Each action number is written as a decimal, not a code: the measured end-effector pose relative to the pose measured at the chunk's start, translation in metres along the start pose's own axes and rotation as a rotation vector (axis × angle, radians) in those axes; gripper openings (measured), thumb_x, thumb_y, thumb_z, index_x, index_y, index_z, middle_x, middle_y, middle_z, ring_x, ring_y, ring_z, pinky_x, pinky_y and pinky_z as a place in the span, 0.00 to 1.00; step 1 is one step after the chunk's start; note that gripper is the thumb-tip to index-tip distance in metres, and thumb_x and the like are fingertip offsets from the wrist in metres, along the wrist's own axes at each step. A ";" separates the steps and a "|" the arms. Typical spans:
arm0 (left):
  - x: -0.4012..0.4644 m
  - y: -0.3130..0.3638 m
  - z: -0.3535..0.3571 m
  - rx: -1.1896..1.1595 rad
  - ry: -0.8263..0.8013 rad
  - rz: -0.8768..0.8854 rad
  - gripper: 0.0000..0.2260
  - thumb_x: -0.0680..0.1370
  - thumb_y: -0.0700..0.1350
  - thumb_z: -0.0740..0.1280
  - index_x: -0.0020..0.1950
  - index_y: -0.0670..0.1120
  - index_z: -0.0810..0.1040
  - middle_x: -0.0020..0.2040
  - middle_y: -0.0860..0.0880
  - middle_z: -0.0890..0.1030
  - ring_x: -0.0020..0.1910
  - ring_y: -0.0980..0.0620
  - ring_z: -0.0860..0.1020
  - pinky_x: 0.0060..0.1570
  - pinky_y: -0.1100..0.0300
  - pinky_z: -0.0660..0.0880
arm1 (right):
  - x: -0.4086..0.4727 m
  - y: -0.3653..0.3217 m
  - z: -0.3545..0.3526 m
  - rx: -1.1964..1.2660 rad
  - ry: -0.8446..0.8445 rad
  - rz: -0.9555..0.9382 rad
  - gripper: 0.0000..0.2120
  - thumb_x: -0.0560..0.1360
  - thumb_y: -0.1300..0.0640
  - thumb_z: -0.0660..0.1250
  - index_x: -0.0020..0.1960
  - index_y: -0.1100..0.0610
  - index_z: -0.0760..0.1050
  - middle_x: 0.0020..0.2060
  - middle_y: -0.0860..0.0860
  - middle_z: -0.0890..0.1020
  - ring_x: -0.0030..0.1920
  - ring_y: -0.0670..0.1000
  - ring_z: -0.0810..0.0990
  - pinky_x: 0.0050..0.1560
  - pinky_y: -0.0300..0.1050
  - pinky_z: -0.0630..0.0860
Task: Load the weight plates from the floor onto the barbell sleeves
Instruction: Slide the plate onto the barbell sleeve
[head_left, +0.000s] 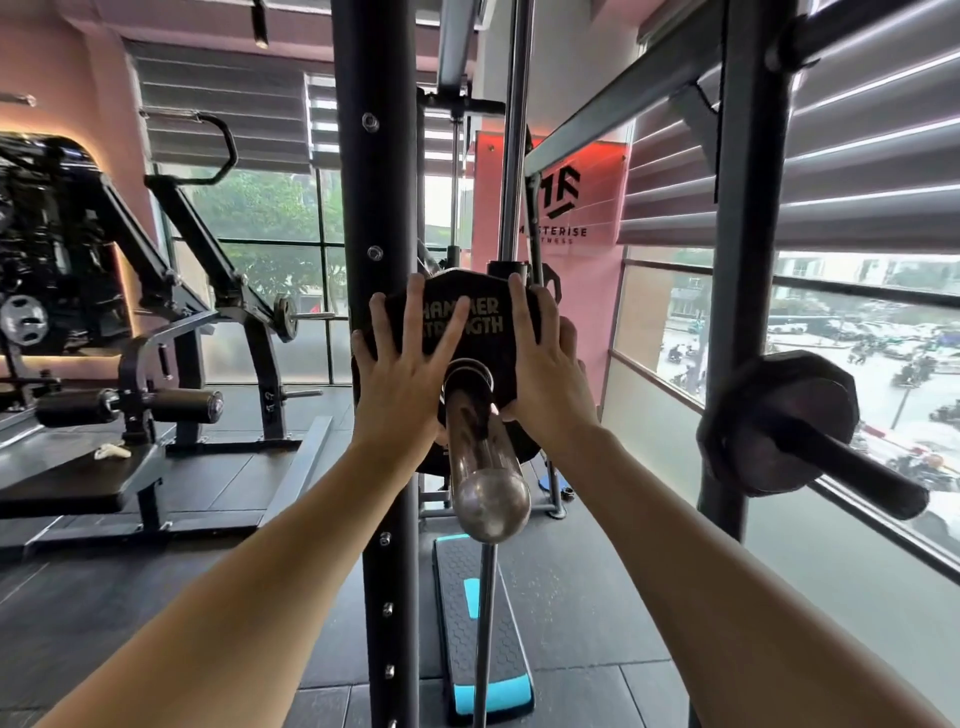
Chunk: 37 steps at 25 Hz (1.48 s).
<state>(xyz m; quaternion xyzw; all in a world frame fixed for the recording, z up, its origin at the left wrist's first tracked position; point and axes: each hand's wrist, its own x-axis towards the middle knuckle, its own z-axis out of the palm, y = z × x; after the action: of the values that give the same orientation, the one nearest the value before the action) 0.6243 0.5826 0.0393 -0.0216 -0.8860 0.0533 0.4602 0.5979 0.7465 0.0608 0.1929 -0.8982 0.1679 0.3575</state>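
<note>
Plate (470, 332) sits on the sleeve (480, 452), threaded through its hole, face toward camera. Sleeve's long axis runs from the plate at 12 o'clock out to its rounded end at 6 o'clock, toward the person. Left hand (402, 364) lies flat on the plate face at 9 o'clock of the sleeve, fingers spread, palm pressing, not gripping. Right hand (545, 364) at 3 o'clock, fingers up the face, thumb side wrapping the plate edge. Both hands touch the plate, equally near, sleeve between them. Judgement: next push goes straight along the sleeve axis, away toward 12 o'clock, to seat the plate inboard. Upright (374, 208) stands just behind at 11 o'clock. 1 spare plate (779, 415) hangs on a peg (852, 467) at 3 o'clock, well apart.
</note>
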 end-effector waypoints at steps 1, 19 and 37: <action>0.003 0.000 0.003 0.001 0.002 0.002 0.48 0.72 0.64 0.69 0.83 0.55 0.45 0.83 0.38 0.44 0.77 0.26 0.52 0.69 0.29 0.63 | 0.003 0.001 0.005 0.000 0.005 0.016 0.69 0.65 0.67 0.80 0.77 0.40 0.27 0.80 0.51 0.45 0.76 0.60 0.58 0.63 0.64 0.76; 0.026 -0.016 -0.001 -0.134 -0.182 -0.053 0.44 0.74 0.45 0.75 0.82 0.54 0.52 0.81 0.40 0.52 0.77 0.29 0.57 0.69 0.31 0.66 | 0.030 0.006 0.010 -0.009 -0.051 -0.014 0.58 0.69 0.66 0.76 0.81 0.43 0.39 0.80 0.52 0.50 0.76 0.60 0.58 0.62 0.63 0.77; 0.044 0.192 -0.153 -0.227 -0.098 0.228 0.41 0.74 0.73 0.44 0.81 0.52 0.58 0.82 0.46 0.58 0.81 0.43 0.53 0.79 0.40 0.48 | -0.097 0.159 -0.180 -0.084 0.331 0.095 0.32 0.79 0.36 0.54 0.78 0.52 0.62 0.75 0.54 0.67 0.76 0.57 0.63 0.69 0.61 0.71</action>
<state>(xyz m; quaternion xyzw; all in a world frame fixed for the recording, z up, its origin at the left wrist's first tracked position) 0.7219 0.7885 0.1409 -0.1709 -0.8996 0.0058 0.4019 0.6926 0.9861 0.0905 0.1046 -0.8416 0.1763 0.4998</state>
